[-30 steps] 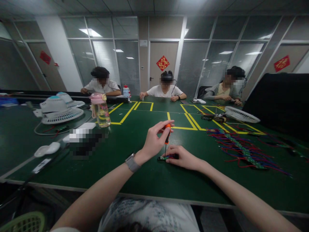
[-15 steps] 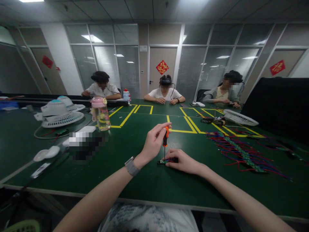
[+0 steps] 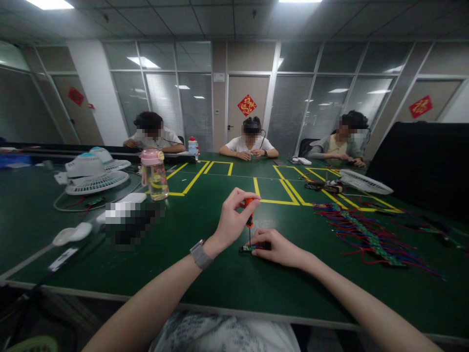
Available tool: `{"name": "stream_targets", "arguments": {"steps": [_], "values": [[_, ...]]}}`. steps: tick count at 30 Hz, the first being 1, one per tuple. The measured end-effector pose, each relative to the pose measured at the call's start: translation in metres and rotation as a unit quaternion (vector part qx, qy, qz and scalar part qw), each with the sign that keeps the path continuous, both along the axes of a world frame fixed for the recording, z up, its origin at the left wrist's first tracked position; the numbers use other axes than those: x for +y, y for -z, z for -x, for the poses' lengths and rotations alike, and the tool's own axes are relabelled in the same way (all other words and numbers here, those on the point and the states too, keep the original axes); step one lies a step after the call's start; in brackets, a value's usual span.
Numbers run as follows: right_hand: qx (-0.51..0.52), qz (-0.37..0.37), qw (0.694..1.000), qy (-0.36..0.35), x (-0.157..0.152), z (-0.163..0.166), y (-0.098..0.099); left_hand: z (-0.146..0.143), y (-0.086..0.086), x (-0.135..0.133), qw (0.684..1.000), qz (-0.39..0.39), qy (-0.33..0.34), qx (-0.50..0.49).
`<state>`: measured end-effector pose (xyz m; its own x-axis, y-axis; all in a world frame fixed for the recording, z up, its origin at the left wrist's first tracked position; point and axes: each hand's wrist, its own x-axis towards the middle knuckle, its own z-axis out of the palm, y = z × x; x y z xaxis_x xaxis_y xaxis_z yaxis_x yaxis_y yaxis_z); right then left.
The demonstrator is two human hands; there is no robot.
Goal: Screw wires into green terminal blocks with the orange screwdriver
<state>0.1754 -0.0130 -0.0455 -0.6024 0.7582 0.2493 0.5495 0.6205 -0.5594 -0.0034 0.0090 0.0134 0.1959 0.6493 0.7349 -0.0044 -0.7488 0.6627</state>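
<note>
My left hand point(image 3: 236, 215), with a grey watch on its wrist, is closed around the top of an orange-and-black screwdriver point(image 3: 249, 221). The screwdriver stands upright, its thin shaft pointing down at a small green circuit board point(image 3: 246, 249) on the table. Against the tabletop, my right hand point(image 3: 276, 248) pinches the board between thumb and fingers, close beside the shaft. Part of the board and its wires lie hidden under the right fingers. Whether the tip sits in a screw is too small to tell.
Several circuit boards with red and blue wires point(image 3: 373, 237) lie in a row at right. At left are white fan parts point(image 3: 95, 178), a pink-lidded bottle point(image 3: 154, 176) and a white device point(image 3: 122, 208). Yellow tape point(image 3: 278, 201) marks the green table. Three people sit across.
The fingers of my left hand have shifted on the screwdriver handle, from flatter to more curled around its top. My right hand stays on the board. The camera view has tilted slightly upward.
</note>
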Motion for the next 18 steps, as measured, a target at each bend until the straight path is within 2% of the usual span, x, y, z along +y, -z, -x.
{"name": "stream_targets", "arguments": {"steps": [9, 18], "values": [[0.009, 0.01, 1.0, -0.004, -0.0003, -0.0009, 0.0004, 0.0005, -0.0008, -0.0007, 0.997, 0.045, 0.062, -0.012], [0.006, 0.005, 1.0, -0.003, -0.0008, -0.0004, -0.0007, 0.0, -0.0032, -0.0008, 1.0, 0.004, -0.002, -0.005]]}}
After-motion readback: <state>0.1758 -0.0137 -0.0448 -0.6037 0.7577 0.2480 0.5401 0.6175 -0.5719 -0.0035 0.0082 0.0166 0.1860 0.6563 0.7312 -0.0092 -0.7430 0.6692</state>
